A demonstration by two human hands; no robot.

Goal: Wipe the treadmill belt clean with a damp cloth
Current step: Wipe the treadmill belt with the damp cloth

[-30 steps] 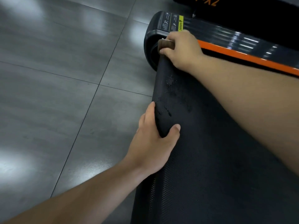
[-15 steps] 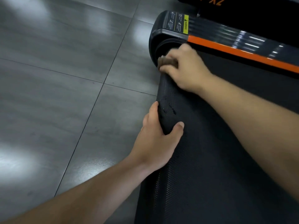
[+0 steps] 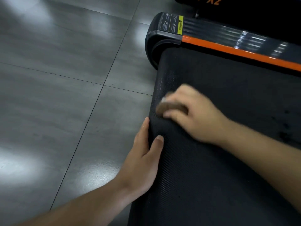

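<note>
The black textured treadmill belt point(image 3: 211, 176) fills the right half of the view, its rounded rear end facing the floor on the left. My right hand point(image 3: 193, 115) holds a small brown cloth point(image 3: 171, 109) bunched under its fingers and presses it onto the belt near the rear edge; hand and cloth are motion-blurred. My left hand point(image 3: 143, 154) grips the belt's rear edge, thumb on top and fingers wrapped over the end, just below the right hand. Dark specks point(image 3: 285, 128) dot the belt at the right.
An orange stripe point(image 3: 241, 52) runs along the treadmill's black side rail point(image 3: 228, 33), which ends in a rounded cap point(image 3: 156, 39) with a yellow warning label point(image 3: 180, 25). Glossy grey floor tiles point(image 3: 65, 95) spread to the left. Another black machine point(image 3: 244, 7) stands beyond.
My right hand has slid the cloth along the belt's rear edge from the corner by the end cap toward my left hand. The left hand keeps its grip.
</note>
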